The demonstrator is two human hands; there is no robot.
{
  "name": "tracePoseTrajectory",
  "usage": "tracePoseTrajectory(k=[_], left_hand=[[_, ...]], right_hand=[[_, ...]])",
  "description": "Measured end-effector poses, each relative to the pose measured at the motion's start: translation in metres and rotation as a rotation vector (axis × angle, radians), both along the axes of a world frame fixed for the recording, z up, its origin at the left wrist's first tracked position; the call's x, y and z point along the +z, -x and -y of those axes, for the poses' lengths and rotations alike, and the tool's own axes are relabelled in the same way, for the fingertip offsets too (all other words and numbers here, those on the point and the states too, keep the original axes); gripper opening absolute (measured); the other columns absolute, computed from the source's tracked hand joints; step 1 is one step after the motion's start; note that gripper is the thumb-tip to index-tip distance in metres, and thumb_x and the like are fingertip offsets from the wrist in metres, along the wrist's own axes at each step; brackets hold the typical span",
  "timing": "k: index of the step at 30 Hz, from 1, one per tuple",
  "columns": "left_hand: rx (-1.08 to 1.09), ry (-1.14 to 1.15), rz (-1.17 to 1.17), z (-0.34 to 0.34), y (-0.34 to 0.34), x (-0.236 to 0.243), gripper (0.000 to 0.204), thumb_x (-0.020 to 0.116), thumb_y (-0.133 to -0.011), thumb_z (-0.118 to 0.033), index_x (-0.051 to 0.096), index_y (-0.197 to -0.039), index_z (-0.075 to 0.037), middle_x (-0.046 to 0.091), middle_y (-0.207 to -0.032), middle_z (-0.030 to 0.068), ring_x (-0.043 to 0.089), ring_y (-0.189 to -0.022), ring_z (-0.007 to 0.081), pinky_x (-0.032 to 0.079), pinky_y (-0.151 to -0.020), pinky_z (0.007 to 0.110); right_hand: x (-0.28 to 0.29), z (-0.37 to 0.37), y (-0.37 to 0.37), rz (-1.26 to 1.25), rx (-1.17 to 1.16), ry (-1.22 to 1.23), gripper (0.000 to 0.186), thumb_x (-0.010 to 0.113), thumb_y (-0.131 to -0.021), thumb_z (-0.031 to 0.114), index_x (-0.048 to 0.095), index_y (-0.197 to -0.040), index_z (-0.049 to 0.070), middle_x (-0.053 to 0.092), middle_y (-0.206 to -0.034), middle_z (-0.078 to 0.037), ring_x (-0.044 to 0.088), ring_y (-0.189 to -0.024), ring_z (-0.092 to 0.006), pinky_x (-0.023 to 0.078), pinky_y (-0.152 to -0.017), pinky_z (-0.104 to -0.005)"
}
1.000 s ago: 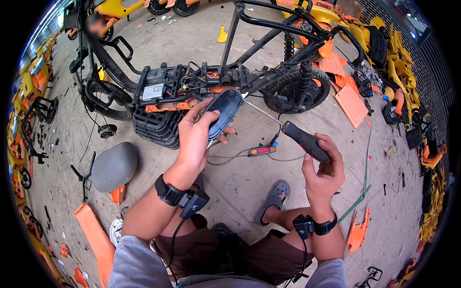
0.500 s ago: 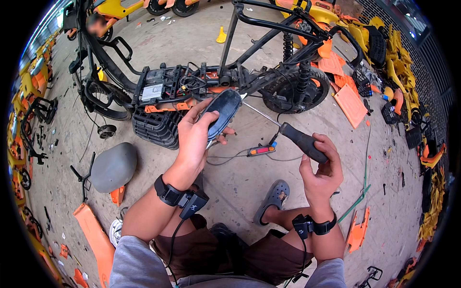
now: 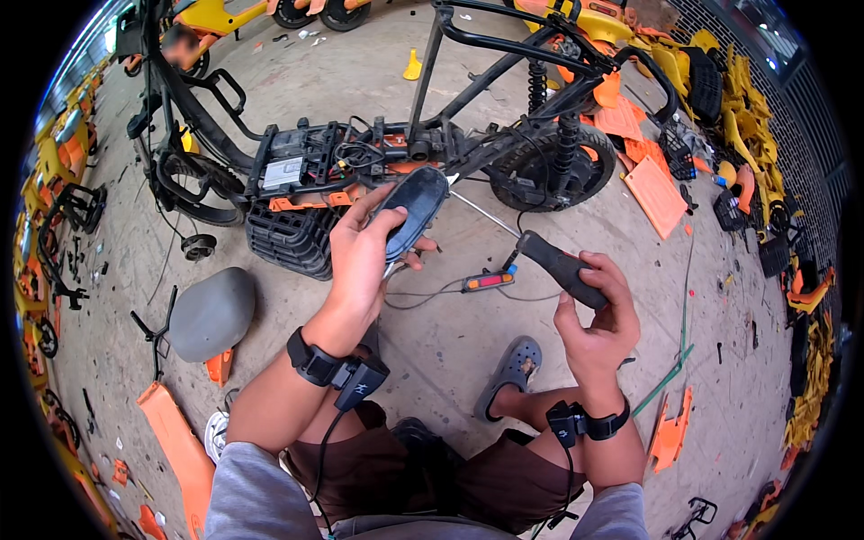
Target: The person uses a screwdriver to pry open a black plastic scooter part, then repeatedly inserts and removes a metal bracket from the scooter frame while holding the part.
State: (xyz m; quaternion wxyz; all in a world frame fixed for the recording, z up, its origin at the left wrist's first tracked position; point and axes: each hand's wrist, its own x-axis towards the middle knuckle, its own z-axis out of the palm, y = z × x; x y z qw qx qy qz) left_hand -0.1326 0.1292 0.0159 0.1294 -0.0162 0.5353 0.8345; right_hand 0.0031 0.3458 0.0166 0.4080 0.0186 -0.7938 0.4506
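Observation:
My left hand [image 3: 355,247] grips a dark, oval, shallow part [image 3: 419,209] with a pale edge, its thumb pressed on the face; what kind of part it is I cannot tell. In my right hand [image 3: 601,315] is a screwdriver [image 3: 560,268], held by its thick black handle between thumb and fingers. The steel shaft points up and left, and its end meets the upper right edge of the oval part. Beyond both hands stands a stripped electric scooter frame [image 3: 324,160] with exposed wiring and a black crate-like box below.
A grey rounded seat [image 3: 213,315] and a long orange panel [image 3: 176,454] lie at the left. Between the hands, a small orange device [image 3: 489,282] with a cable rests on the floor. Orange panels [image 3: 655,193] and heaped yellow body parts [image 3: 742,117] are on the right.
Both hands keep the same grips, with the screwdriver end still at the oval part's edge. The view has shifted very slightly.

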Motion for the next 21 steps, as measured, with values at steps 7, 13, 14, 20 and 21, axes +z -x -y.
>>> tracePoseTrajectory(k=[7, 13, 14, 20, 21], left_hand=[[0.005, -0.005, 0.001, 0.0001, -0.0005, 0.0004, 0.049, 0.051, -0.089, -0.007, 0.04, -0.134, 0.009, 0.065, -0.099, 0.0205, 0.07, -0.068, 0.0272, 0.052, -0.045, 0.028], [0.016, -0.015, 0.027, 0.0014, -0.0006, 0.0024, 0.05, 0.051, -0.089, -0.007, 0.039, -0.135, 0.009, 0.065, -0.1, 0.0199, 0.069, -0.068, 0.0269, 0.051, -0.045, 0.029], [0.019, -0.019, 0.034, 0.0017, -0.0007, 0.0028, 0.05, 0.051, -0.089, -0.007, 0.039, -0.135, 0.009, 0.065, -0.1, 0.0198, 0.069, -0.068, 0.0268, 0.051, -0.046, 0.029], [0.013, -0.032, 0.063, 0.0032, 0.0007, 0.0018, 0.049, 0.051, -0.089, -0.007, 0.04, -0.134, 0.008, 0.065, -0.099, 0.0191, 0.069, -0.068, 0.0259, 0.051, -0.046, 0.029], [0.012, -0.031, 0.066, 0.0031, 0.0006, 0.002, 0.049, 0.051, -0.089, -0.007, 0.04, -0.134, 0.008, 0.065, -0.099, 0.019, 0.069, -0.068, 0.0258, 0.051, -0.046, 0.029]], right_hand=[[0.0039, 0.0023, -0.001, 0.008, -0.009, -0.064, 0.033, 0.067, -0.065, -0.01, 0.065, -0.097, -0.002, 0.064, -0.111, -0.019, 0.066, -0.097, -0.0265, 0.053, -0.085, -0.0342], [0.0048, 0.0025, -0.0015, 0.023, -0.013, -0.121, 0.033, 0.068, -0.064, -0.009, 0.067, -0.096, -0.001, 0.065, -0.112, -0.018, 0.067, -0.096, -0.0253, 0.053, -0.085, -0.0327], [0.005, 0.0029, -0.0015, 0.024, -0.012, -0.131, 0.033, 0.068, -0.064, -0.009, 0.067, -0.096, -0.001, 0.065, -0.111, -0.018, 0.067, -0.096, -0.0253, 0.053, -0.085, -0.0327], [0.0072, 0.0048, -0.0018, 0.019, -0.013, -0.167, 0.032, 0.069, -0.065, -0.009, 0.067, -0.096, -0.001, 0.065, -0.111, -0.018, 0.067, -0.096, -0.0254, 0.053, -0.085, -0.033], [0.0071, 0.0045, -0.0018, 0.017, -0.014, -0.17, 0.032, 0.069, -0.065, -0.008, 0.067, -0.095, -0.001, 0.065, -0.11, -0.018, 0.067, -0.096, -0.0256, 0.053, -0.085, -0.033]])
